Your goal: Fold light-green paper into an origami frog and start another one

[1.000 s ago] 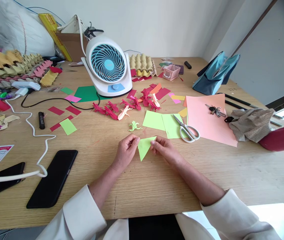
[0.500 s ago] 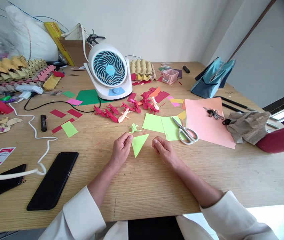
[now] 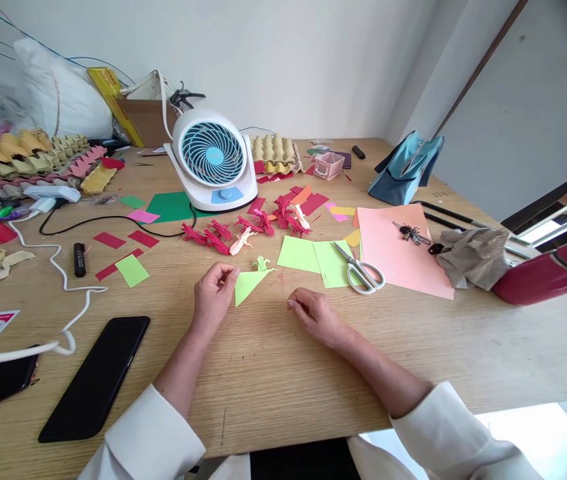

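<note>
My left hand pinches a corner of a light green paper triangle between thumb and fingers. The triangle points down and to the right, above the tabletop. Just behind it sits a small light green folded-paper figure, partly overlapped by the triangle. My right hand is curled near the wood, apart from the paper, with nothing visible in it. Two light green sheets lie beyond the right hand. White-handled scissors rest on one of them.
Several red folded figures lie before a white fan. Keys rest on pink paper, beside a red bottle. At left are a black phone, a marker and a white cable.
The view has shifted a little. My left hand has carried the triangle leftward, away from my right hand, and the paper has tilted. My right hand has turned palm down, lower toward the table.
</note>
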`<state>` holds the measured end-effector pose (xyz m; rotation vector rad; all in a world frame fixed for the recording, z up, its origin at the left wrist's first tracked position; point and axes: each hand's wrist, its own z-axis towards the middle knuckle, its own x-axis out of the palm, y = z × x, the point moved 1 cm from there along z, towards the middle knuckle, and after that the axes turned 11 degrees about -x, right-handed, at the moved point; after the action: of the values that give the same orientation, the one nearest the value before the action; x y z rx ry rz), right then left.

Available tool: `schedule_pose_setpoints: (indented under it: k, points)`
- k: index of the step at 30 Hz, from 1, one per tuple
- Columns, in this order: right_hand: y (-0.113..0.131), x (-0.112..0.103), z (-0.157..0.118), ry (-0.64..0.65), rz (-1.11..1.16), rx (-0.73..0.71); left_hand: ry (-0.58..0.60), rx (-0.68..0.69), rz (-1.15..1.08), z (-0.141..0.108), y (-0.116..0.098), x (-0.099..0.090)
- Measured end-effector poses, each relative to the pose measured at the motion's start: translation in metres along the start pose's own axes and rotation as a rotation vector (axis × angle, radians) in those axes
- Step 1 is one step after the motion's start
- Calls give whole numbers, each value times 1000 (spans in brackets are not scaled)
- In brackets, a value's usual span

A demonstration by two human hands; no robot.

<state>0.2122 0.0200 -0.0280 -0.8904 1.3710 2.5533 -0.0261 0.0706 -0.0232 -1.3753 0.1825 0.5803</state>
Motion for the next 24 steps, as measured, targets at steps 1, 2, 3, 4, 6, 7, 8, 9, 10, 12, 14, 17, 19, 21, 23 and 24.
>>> schedule_pose_setpoints:
  k: [1, 2, 3, 4, 6, 7, 8, 9, 10, 12, 14, 17, 19, 21, 23, 24]
  points:
    - [-2, 0, 0, -2, -36, -17, -22, -5, 15, 3, 2, -3]
    - [-5, -2, 1, -6, -75, -29, -41, -8, 31, 6, 4, -5]
    - [-8, -4, 1, -12, -118, -39, -59, -14, 43, 9, 6, -8]
    - [-12, -7, 2, -24, -169, -48, -75, -21, 60, 11, 8, -11]
    - [-21, -14, 4, -65, -297, -55, -103, -32, 101, 16, 13, -16]
    - [-26, -19, 5, -78, -367, -47, -110, -34, 124, 18, 16, -18]
    - [-31, -22, 7, -79, -442, -32, -118, -34, 147, 20, 19, -20]
    - [-35, -26, 8, -72, -508, -10, -127, -34, 171, 22, 21, -22]
    - [-39, -29, 9, -62, -564, 22, -132, -36, 186, 24, 23, -23]
    - [-43, -32, 12, -32, -647, 82, -142, -50, 183, 29, 27, -25]
    - [-44, -34, 15, -3, -690, 128, -157, -70, 147, 33, 30, -27]
    - [-42, -36, 24, 22, -688, 178, -184, -93, 94, 37, 34, -30]
    - [-39, -36, 31, 22, -663, 191, -193, -109, 49, 40, 36, -30]
    - [-36, -32, 38, 14, -638, 180, -178, -117, -8, 40, 36, -29]
    - [-31, -25, 45, 2, -556, 160, -130, -115, -68, 37, 33, -24]
    - [-28, -19, 47, -6, -489, 149, -95, -109, -94, 35, 30, -21]
